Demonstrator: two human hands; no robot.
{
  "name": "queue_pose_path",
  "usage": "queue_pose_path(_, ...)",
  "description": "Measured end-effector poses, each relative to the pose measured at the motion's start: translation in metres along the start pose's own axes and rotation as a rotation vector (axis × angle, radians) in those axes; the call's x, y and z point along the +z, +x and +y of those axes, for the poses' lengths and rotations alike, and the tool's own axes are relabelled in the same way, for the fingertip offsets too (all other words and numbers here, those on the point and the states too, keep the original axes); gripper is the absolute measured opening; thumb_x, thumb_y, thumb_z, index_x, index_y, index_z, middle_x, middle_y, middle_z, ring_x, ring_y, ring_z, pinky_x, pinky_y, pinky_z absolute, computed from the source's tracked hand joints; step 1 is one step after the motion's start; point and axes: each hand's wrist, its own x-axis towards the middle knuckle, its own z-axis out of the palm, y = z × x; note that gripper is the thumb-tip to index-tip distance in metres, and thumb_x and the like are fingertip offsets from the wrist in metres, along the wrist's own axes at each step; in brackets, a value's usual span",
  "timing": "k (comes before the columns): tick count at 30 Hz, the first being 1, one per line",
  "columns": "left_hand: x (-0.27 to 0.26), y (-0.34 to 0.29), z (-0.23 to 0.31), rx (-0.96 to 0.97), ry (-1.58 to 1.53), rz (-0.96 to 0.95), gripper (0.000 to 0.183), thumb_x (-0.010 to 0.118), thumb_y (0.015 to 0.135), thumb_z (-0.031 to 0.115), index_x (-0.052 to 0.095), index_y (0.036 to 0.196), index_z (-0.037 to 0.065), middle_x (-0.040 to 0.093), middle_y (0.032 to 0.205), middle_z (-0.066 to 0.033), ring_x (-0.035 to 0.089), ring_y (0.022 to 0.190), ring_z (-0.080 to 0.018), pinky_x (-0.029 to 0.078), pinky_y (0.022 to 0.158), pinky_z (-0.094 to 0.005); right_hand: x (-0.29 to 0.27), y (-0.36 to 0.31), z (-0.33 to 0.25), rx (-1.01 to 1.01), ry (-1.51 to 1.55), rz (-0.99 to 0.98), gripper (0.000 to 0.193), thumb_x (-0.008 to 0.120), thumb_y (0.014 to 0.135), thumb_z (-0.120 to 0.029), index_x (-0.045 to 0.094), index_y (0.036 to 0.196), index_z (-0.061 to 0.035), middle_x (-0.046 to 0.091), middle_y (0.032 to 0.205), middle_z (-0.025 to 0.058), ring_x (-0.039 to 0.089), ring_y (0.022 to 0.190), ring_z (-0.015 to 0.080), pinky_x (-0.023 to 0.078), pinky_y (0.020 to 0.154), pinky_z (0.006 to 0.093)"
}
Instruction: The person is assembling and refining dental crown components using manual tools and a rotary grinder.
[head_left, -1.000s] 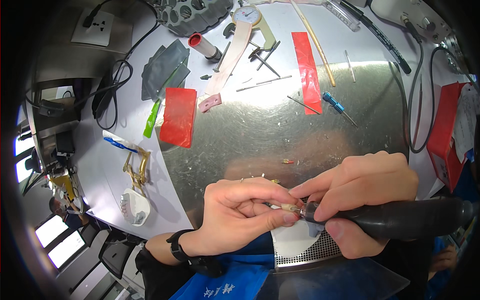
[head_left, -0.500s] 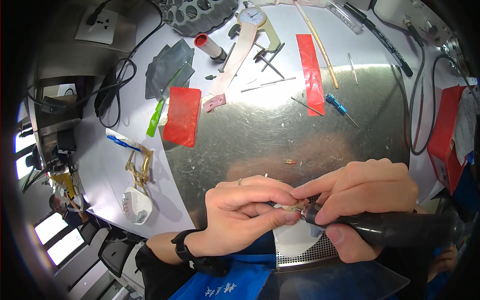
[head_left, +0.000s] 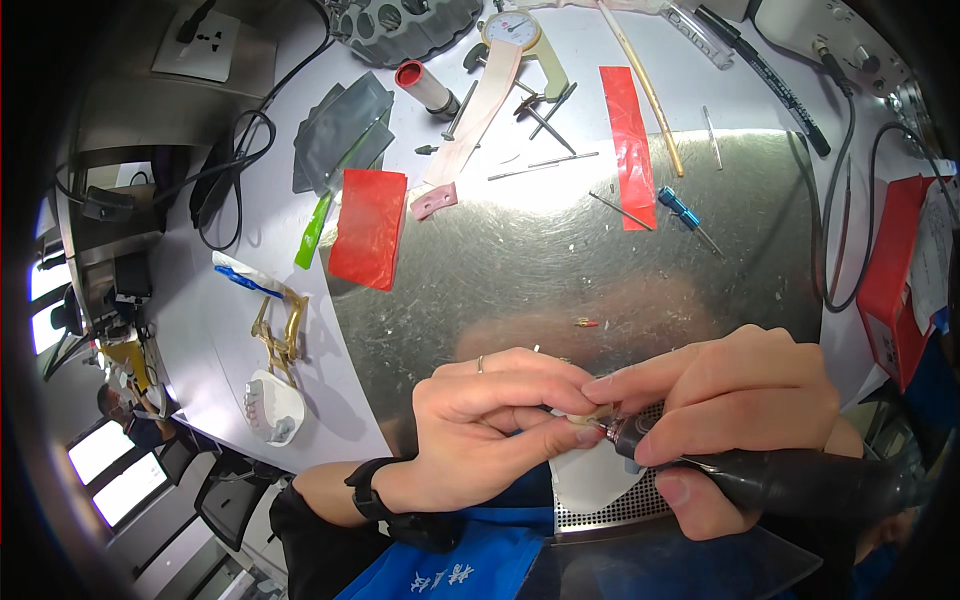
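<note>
Low in the middle, my left hand [head_left: 480, 425] pinches a small pale piece [head_left: 598, 414] between thumb and fingers; fingertips hide most of it, so its kind does not show. My right hand [head_left: 740, 400] is closed around a black rotary handpiece [head_left: 800, 480]. The handpiece's metal nose points left, and its tip meets or nearly meets the pale piece. My right index fingertip rests against the left fingers. Beneath the hands lie a white sheet [head_left: 590, 485] and a perforated metal grille [head_left: 600, 520].
A metal plate [head_left: 480, 270] covers the bench ahead. On and around it lie red wax sheets [head_left: 367, 230], a blue-handled driver [head_left: 680, 207], thin metal rods and a dial gauge [head_left: 512, 30]. A brass articulator [head_left: 285, 335] with a white cast [head_left: 275, 408] stands left. Cables [head_left: 838, 290] hang right.
The handpiece's rear end has dipped slightly and my right hand has tilted with it. My left hand keeps its pinch nearly still. The whole view has shifted slightly.
</note>
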Motion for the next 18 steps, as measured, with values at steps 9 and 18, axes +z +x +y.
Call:
queue_pose_path(9, -0.0012, 0.0014, 0.0005, 0.032, 0.057, -0.031, 0.017, 0.084, 0.077, -0.011, 0.073, 0.089, -0.01, 0.073, 0.104, -0.0222, 0.074, 0.083, -0.0183, 0.061, 0.072, -0.0276, -0.0017, -0.0019, -0.0045, 0.038, 0.018, -0.018, 0.011, 0.075, 0.08, -0.009, 0.073, 0.088, -0.0017, 0.065, 0.077, 0.0069, 0.077, 0.098, 0.0361, 0.067, 0.075, 0.0378)
queue_pose_path(18, -0.0054, 0.0013, -0.0035, 0.1, 0.127, -0.061, 0.017, 0.084, 0.077, -0.01, 0.073, 0.089, -0.009, 0.074, 0.103, -0.0216, 0.075, 0.08, -0.019, 0.061, 0.071, -0.027, 0.0014, -0.0038, -0.0065, 0.059, 0.044, 0.042, 0.011, 0.077, 0.081, -0.008, 0.072, 0.089, -0.0029, 0.068, 0.08, 0.0079, 0.077, 0.099, 0.0353, 0.066, 0.072, 0.0356)
